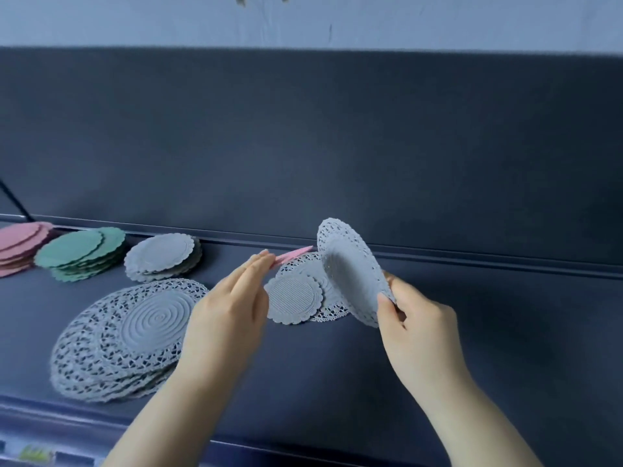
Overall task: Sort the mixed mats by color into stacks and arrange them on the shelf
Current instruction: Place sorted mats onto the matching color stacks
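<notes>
The sorting looks well advanced, and the step in hand is picking apart the last of the mixed pile on the shelf (488, 332). 4 stacks stand along its left part: a pink stack (20, 242) at the far end, a green stack (79, 254) just beside it, a small grey stack (161, 257) next, and a large lace stack (124, 335) in front.

Between the hands, 2 unsorted mats lie flat: a scalloped grey mat (293, 303) resting on a lace-edged mat (300, 266).

The left hand (232, 298) has its grip pressed together, fingers nearly straight, pinching a pink mat (293, 255). That mat is seen edge-on and held clear of the shelf, over the back of the pile. The right hand (414, 328) pinches a grey lace mat (350, 274) by its lower edge, tilted up in the air above the shelf.

As I read it, each lifted mat now has to reach its own stack. The pink one must travel far left, past green, and the lace one belongs on the large stack in front. Both are thin and floppy, so they want laying flat and centred.
</notes>
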The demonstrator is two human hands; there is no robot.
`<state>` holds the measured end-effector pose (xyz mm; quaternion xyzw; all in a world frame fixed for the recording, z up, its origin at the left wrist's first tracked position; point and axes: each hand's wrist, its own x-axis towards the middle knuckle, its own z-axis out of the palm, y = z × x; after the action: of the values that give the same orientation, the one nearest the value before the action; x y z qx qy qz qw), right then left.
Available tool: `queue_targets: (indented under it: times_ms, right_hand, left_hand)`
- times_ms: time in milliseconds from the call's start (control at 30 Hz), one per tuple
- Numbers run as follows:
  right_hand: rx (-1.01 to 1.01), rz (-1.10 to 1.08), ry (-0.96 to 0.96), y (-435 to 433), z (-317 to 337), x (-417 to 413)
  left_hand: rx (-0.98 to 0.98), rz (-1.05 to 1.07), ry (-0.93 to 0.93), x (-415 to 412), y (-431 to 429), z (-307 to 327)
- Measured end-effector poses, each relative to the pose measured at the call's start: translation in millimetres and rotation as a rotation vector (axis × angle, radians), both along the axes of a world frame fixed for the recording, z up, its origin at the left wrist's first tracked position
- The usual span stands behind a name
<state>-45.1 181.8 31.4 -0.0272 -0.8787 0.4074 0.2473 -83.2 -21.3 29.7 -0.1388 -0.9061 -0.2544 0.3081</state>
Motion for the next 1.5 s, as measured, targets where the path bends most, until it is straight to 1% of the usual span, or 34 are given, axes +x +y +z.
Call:
queue_targets:
  times_ms: [100,200,333,467,533,567,633,700,833,933,1000,1100,1200,1333,1500]
  right_hand:
    - [0.025,0.041,0.039,-39,1,-11]
    - [0.05,0.122,0.069,-95,2,-28]
    - [0.181,0.19,0.1,-183,-1,-40]
    - [0.295,0.341,-0.033,-250,-19,-42]
    - [0.393,0.326,-0.097,-273,-29,-38]
    - [0.461,0.303,-0.097,-282,-34,-37]
    - [0.579,0.275,-0.165,-296,-43,-34]
    - [0.691,0.235,-0.192,-303,-46,-33]
    - [0.748,0.153,-0.22,-306,-37,-31]
    - [0.76,0.132,-0.302,-315,-31,-33]
    - [0.806,0.104,-0.262,-319,-33,-36]
    - [0.847,0.004,-0.233,-329,-30,-36]
    - [0.852,-0.088,-0.161,-331,-29,-39]
    - [0.872,-0.084,-0.151,-325,-26,-43]
    - [0.8,-0.058,-0.114,-309,-25,-54]
  left_hand:
    - [0.043,0.086,0.025,-2,-51,5]
    - [0.086,0.157,0.0,-4,-110,5]
    - [0.093,0.19,-0.022,-4,-189,4]
    - [0.087,0.205,0.013,-7,-257,0]
    - [0.09,0.187,0.016,-9,-282,-6]
    - [0.093,0.171,0.014,-10,-291,-9]
    - [0.085,0.123,0.02,-12,-302,-13]
    - [0.049,0.059,0.047,-15,-306,-15]
    - [0.019,-0.024,0.064,-19,-309,-17]
    - [0.001,-0.083,0.035,-20,-311,-25]
    - [-0.019,-0.101,0.011,-19,-314,-31]
    - [-0.038,-0.132,-0.008,-21,-317,-38]
    - [-0.033,-0.153,-0.013,-22,-314,-40]
    - [-0.046,-0.164,-0.027,-22,-304,-46]
    - [-0.088,-0.164,-0.072,-13,-289,-48]
